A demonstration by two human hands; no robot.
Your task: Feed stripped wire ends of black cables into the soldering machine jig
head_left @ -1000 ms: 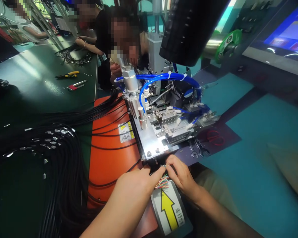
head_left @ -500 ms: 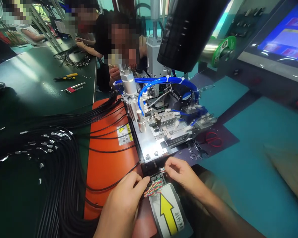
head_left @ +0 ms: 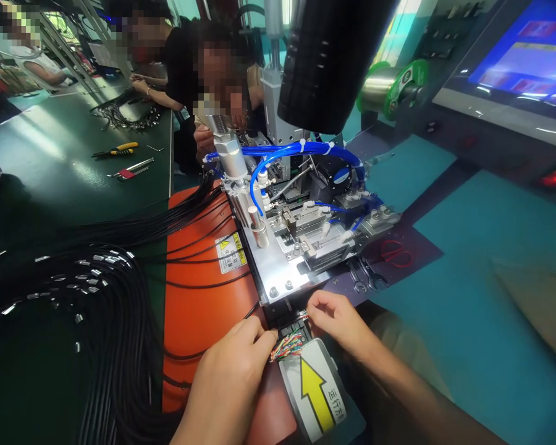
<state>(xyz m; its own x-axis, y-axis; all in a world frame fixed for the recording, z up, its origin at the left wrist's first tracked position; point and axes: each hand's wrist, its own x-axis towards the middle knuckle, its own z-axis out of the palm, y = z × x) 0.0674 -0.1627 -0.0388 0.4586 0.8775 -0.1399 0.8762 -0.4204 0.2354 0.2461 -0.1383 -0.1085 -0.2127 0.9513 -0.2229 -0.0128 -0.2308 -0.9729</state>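
Note:
In the head view, my left hand [head_left: 236,364] is closed at the front edge of the machine, thumb and index finger pinching a black cable [head_left: 254,309] that comes in from the left. My right hand [head_left: 336,318] pinches the thin coloured wire ends [head_left: 303,316] of that cable over a dark slotted track [head_left: 293,327]. A bunch of red, green and white wires [head_left: 288,347] lies just below, beside my left thumb. Under it is a white cover with a yellow arrow [head_left: 315,395]. My fingertips partly hide the wires.
The machine [head_left: 282,259] with blue air hoses [head_left: 301,148] stands ahead. Black cables [head_left: 115,346] cover the left side and cross the orange panel [head_left: 208,309]. Wrenches [head_left: 366,278] and red scissors [head_left: 396,253] lie to the right. Co-workers [head_left: 180,74] sit beyond.
The camera view has shifted slightly. Both hands keep nearly the same pose at the track, with the wire ends still pinched.

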